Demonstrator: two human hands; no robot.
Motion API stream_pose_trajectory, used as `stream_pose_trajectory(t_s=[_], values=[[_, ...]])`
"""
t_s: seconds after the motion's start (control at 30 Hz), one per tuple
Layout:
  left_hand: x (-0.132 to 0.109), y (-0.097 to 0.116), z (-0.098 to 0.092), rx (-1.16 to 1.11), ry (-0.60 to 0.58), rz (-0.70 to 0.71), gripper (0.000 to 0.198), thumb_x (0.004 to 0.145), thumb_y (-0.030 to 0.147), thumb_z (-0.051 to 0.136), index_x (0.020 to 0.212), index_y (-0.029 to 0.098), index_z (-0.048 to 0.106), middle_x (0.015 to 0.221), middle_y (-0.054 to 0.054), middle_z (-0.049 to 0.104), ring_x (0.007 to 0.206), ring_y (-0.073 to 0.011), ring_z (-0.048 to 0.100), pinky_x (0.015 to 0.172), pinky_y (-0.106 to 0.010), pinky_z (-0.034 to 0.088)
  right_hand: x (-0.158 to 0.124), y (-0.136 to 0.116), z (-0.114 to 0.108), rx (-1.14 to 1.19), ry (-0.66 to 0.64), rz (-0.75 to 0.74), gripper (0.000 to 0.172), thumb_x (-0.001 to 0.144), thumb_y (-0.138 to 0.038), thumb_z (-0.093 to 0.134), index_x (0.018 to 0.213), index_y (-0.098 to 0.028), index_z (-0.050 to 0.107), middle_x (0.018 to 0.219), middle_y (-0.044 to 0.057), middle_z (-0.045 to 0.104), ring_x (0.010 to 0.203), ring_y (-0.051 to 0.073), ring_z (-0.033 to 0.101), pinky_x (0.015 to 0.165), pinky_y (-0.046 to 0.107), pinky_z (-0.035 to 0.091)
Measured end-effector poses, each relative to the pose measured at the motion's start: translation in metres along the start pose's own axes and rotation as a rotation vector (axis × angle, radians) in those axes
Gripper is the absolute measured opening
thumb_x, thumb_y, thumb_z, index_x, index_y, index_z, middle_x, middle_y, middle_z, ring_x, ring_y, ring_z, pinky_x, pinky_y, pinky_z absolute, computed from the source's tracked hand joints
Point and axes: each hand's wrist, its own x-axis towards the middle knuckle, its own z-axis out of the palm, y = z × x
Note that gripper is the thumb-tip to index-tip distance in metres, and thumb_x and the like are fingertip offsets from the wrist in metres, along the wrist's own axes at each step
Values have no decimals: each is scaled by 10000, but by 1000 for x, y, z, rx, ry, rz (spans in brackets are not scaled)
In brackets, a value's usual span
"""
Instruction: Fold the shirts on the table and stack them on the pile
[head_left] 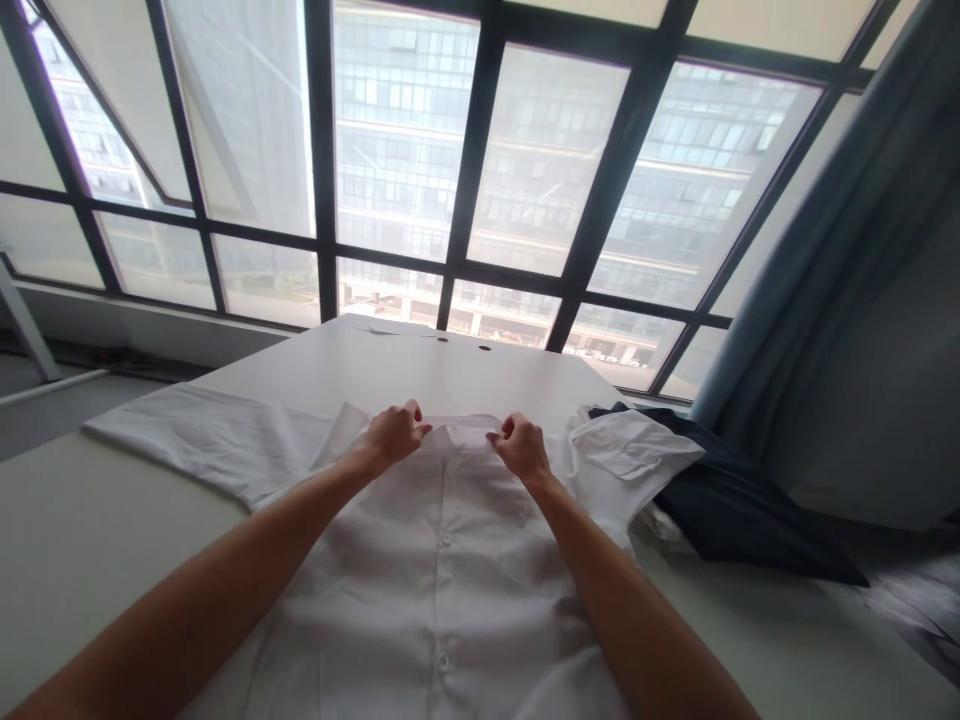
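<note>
- We have a white button-up shirt [480,570] spread in front of us, button placket facing up, on a white table [82,540]; its lower part runs out of the bottom of our view.
- With our left hand [391,434] we pinch the shirt near the left side of the collar [469,420], thumb and fingers closed together on the fabric.
- With our right hand [523,446] we do likewise at the collar's right side, the fingers curled in and the thumb pressed against them (no gap that we can see).
- Between our two hands we see the neck opening, with the placket running down from it towards us; a button [444,661] shows low on it.
- We see the left sleeve [195,435] laid out across the table, well away from our fingers.
- On the other side we have the right sleeve [630,445], rumpled and partly over a dark navy cloth [750,525] (what kind of garment, we cannot tell).
- Past the table we face dark-framed windows [405,130], with a blue-grey curtain [840,270] hanging at the right.
</note>
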Motion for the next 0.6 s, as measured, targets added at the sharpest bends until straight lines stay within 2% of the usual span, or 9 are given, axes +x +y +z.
stream_pose_trajectory(t_s=[0.07, 0.1, 0.17, 0.2, 0.23, 0.3, 0.43, 0.53, 0.6], values=[[-1, -4, 6, -68, 15, -24, 347, 870, 349, 643, 1157, 153, 651, 867, -115, 728, 878, -277, 684, 768, -316, 475, -4, 1, 5, 68, -12, -13, 321, 733, -258, 735, 1032, -169, 663, 669, -3, 646, 663, 177, 616, 671, 251, 429], [-1, -6, 10, -100, 16, -17, 319, 862, 335, 650, 1125, 157, 670, 863, -114, 723, 886, -279, 680, 780, -319, 473, -5, 2, 7, 86, -30, -32, 304, 751, -263, 717, 1037, -174, 663, 671, -8, 630, 661, 172, 607, 689, 254, 438], [4, -13, 16, -171, 36, 16, 184, 857, 303, 635, 947, 172, 726, 862, -108, 704, 864, -265, 671, 798, -318, 470, -3, 5, 8, 97, -68, -93, 133, 806, -300, 660, 867, -184, 682, 722, 12, 613, 676, 163, 586, 730, 267, 449], [6, -16, 19, -220, 61, 32, 153, 849, 289, 630, 842, 174, 731, 855, -100, 691, 830, -246, 663, 795, -311, 470, -2, 8, 8, 109, -87, -127, 174, 837, -330, 622, 745, -187, 661, 753, 26, 605, 685, 157, 575, 743, 271, 452], [10, -19, 20, -291, 83, 45, 161, 836, 285, 631, 761, 174, 721, 834, -87, 677, 787, -224, 650, 779, -301, 471, 0, 11, 7, 133, -114, -161, 286, 864, -366, 581, 643, -189, 618, 768, 34, 592, 693, 152, 565, 748, 271, 454], [15, -24, 22, -505, 71, 35, 202, 810, 323, 650, 690, 165, 688, 735, -46, 640, 676, -179, 603, 696, -279, 470, 5, 18, 6, 218, -184, -213, 447, 900, -457, 503, 539, -195, 530, 737, 27, 558, 691, 145, 546, 744, 265, 455], [20, -27, 22, -1008, -131, -54, 344, 741, 466, 726, 718, 130, 656, 585, 17, 571, 536, -115, 509, 539, -231, 421, 10, 30, 8, 334, -249, -181, 539, 874, -586, 444, 490, -209, 423, 606, -9, 481, 598, 127, 477, 659, 249, 429], [18, -26, 21, -1262, -259, -90, 399, 668, 448, 817, 810, 106, 670, 627, 3, 604, 541, -97, 531, 526, -212, 431, 10, 34, 12, 341, -237, -5, 499, 858, -545, 453, 482, -227, 370, 498, -36, 382, 507, 120, 391, 541, 247, 359], [15, -25, 19, -1386, -355, -94, 479, 646, 381, 853, 998, 114, 668, 660, -2, 621, 546, -101, 553, 512, -208, 440, 9, 35, 13, 378, -253, 139, 463, 861, -493, 457, 488, -237, 362, 460, -44, 348, 466, 121, 366, 497, 249, 328]])
